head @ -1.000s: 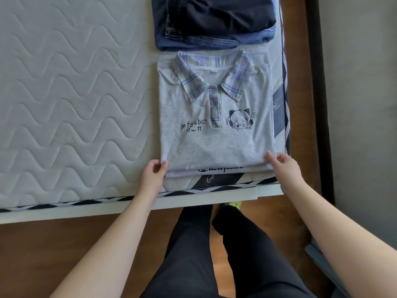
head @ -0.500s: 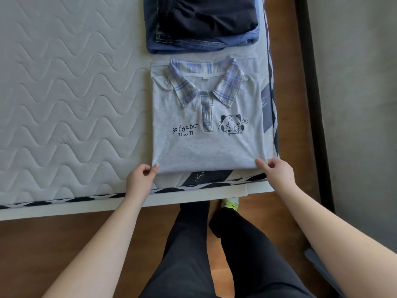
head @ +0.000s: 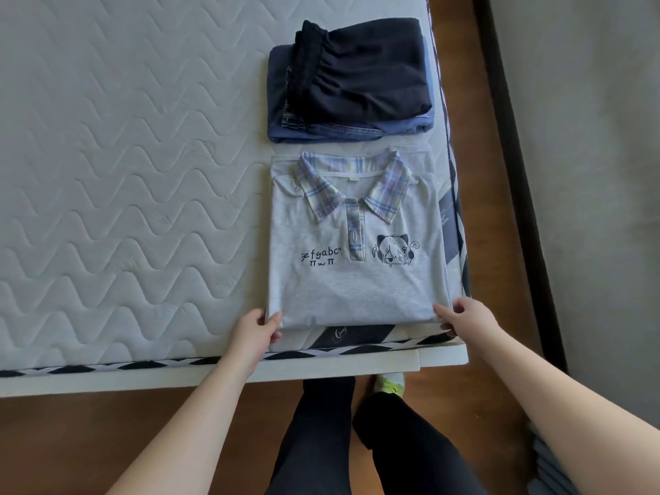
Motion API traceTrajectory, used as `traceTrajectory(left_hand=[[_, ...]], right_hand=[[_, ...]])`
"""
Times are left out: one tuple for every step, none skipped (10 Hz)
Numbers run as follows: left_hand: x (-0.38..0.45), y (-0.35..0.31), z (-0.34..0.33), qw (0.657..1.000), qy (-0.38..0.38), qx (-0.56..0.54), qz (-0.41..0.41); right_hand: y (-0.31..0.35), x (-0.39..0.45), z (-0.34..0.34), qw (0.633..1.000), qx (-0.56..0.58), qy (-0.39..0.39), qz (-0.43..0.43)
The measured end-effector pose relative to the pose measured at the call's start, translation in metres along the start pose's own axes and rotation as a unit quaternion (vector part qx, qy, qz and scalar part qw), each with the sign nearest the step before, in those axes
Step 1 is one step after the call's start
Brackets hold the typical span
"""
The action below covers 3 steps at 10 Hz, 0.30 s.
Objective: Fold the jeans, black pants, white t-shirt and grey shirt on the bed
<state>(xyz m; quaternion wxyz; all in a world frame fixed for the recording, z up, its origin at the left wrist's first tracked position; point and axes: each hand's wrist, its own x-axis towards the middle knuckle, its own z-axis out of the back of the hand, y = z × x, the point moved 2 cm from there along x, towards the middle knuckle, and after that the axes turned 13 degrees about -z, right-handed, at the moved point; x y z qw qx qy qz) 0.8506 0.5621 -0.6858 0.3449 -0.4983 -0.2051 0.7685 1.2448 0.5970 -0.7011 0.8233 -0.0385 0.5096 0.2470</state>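
The folded grey shirt (head: 353,280), with a plaid collar and a cartoon print, lies near the bed's front right corner. It rests on the folded white t-shirt (head: 296,335), of which only a thin strip shows beneath. My left hand (head: 255,332) pinches the stack's front left corner. My right hand (head: 464,314) pinches the front right corner. Farther back, the folded black pants (head: 364,69) lie on top of the folded jeans (head: 321,132).
The quilted white mattress (head: 125,173) stretches out to the left. Its white frame edge (head: 178,376) runs along the front. Brown wooden floor (head: 53,441) lies below, with my legs in black trousers (head: 339,441). A grey wall (head: 589,137) stands at the right.
The view has tilted up, bringing the whole jeans and pants stack into sight. Both hands keep their hold on the shirt stack's front corners, which sits slightly farther from the jeans.
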Motion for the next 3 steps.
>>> traceTrajectory(left_hand=[[-0.014,-0.019,0.006,0.997,-0.014,0.072,0.003],[-0.033,-0.051,0.018,0.981,-0.017,0.184,-0.056],[-0.061,-0.084,0.03,0.929,0.001,0.334,-0.159]], right_hand=[[-0.001,-0.013,0.005,0.998,-0.059,-0.024,-0.003],[0.005,-0.037,0.01,0.99,-0.133,-0.053,-0.015],[0.008,-0.068,0.023,0.979,-0.178,-0.099,0.0]])
